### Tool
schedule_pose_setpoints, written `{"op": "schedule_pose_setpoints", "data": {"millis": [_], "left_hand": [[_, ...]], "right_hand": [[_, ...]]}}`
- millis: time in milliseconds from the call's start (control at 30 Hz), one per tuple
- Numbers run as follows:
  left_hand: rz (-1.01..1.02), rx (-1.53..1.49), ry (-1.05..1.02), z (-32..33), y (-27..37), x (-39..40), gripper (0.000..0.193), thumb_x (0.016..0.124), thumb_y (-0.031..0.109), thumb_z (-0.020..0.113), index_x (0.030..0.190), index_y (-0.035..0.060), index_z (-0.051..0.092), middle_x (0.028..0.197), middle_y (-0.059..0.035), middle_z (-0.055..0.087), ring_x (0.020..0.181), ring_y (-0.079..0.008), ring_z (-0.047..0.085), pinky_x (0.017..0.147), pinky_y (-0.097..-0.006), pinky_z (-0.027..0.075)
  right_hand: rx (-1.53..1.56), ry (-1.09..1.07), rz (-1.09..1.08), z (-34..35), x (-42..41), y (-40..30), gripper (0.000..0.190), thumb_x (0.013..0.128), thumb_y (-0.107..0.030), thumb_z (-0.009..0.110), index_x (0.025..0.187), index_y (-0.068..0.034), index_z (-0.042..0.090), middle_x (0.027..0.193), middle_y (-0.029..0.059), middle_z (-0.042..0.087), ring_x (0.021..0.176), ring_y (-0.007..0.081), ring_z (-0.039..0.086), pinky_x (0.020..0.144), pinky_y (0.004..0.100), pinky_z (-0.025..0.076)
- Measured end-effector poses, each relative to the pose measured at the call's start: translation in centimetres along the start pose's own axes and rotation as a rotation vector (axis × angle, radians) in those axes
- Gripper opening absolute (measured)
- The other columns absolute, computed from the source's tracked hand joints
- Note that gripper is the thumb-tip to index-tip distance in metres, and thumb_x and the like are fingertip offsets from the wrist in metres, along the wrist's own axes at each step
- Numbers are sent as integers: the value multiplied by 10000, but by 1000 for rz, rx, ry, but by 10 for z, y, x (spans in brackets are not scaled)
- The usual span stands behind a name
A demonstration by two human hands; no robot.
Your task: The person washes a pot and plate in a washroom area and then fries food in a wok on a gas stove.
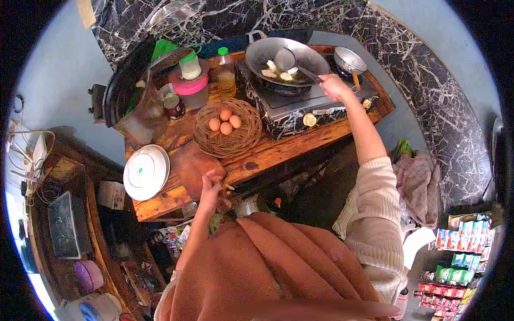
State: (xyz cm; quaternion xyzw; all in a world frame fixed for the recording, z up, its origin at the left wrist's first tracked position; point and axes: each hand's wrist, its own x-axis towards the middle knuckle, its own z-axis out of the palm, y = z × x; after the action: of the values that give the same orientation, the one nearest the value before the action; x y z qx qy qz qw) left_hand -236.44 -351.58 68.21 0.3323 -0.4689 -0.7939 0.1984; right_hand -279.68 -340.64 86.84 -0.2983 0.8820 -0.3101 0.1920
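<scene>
My right hand [335,87] is closed on the handle of a metal ladle [286,59], whose bowl rests inside a wok [261,50] on the gas stove [281,105]. Several pale pieces of food [286,76] lie in oil beside the ladle. At the near edge of the wooden table [249,164], my left hand [211,186] is by a brown cloth or board [196,166]; fingers are bent, and whether they grip something is unclear. Beyond that hand, a woven basket [249,140] holds several brown eggs [226,128]. White plates [146,172] lie to its left.
A small hammered-metal pan [350,60] stands on the right burner, beside a blue flame. Behind the basket are an oil bottle [226,80], a pink container [190,86], a green-lidded jar [190,68] and a dark tin [174,106]. A checked towel [419,188] hangs at right.
</scene>
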Motion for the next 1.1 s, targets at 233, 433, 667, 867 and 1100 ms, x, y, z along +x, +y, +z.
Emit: {"op": "schedule_pose_setpoints", "data": {"millis": [233, 433, 667, 867, 1100], "left_hand": [[46, 21, -9, -1, 2, -2, 402, 795, 12, 400, 1149, 168, 294, 1031, -80, 386, 816, -207, 475, 642, -337, 477], [29, 22, 0, 6, 9, -9, 455, 747, -43, 408, 1148, 118, 266, 1035, -102, 358, 797, -192, 493, 629, -303, 487], [31, 7, 3, 1, 5, -8, 455, 744, -48, 402, 1144, 123, 269, 1019, -94, 358, 798, -184, 478, 623, -308, 487], [24, -36, 2, 4, 4, -10, 453, 743, -46, 411, 1142, 119, 273, 1023, -97, 361, 792, -193, 481, 606, -305, 483], [8, 44, 38, 2, 1, -9, 438, 761, -28, 392, 1150, 147, 294, 1016, -87, 392, 811, -220, 482, 628, -339, 485]], "right_hand": [[-679, 370, -303, 30, -53, -27, 357, 785, -100, 346, 1115, -107, 483, 794, 236, 568, 793, 379, 555, 690, 448, 447], [-680, 347, -305, 41, -54, -34, 355, 790, -78, 346, 1120, -97, 478, 813, 232, 568, 788, 376, 560, 702, 449, 445], [-723, 447, -294, 21, -76, -39, 430, 767, -72, 372, 1175, -189, 442, 766, 209, 583, 747, 366, 572, 680, 444, 452], [-673, 505, -258, 10, -71, -27, 392, 773, -92, 367, 1143, -169, 475, 780, 225, 576, 771, 369, 566, 688, 449, 446], [-662, 507, -276, 19, -63, -1, 369, 776, -107, 369, 1116, -160, 501, 787, 228, 571, 793, 381, 555, 703, 455, 441]]}}
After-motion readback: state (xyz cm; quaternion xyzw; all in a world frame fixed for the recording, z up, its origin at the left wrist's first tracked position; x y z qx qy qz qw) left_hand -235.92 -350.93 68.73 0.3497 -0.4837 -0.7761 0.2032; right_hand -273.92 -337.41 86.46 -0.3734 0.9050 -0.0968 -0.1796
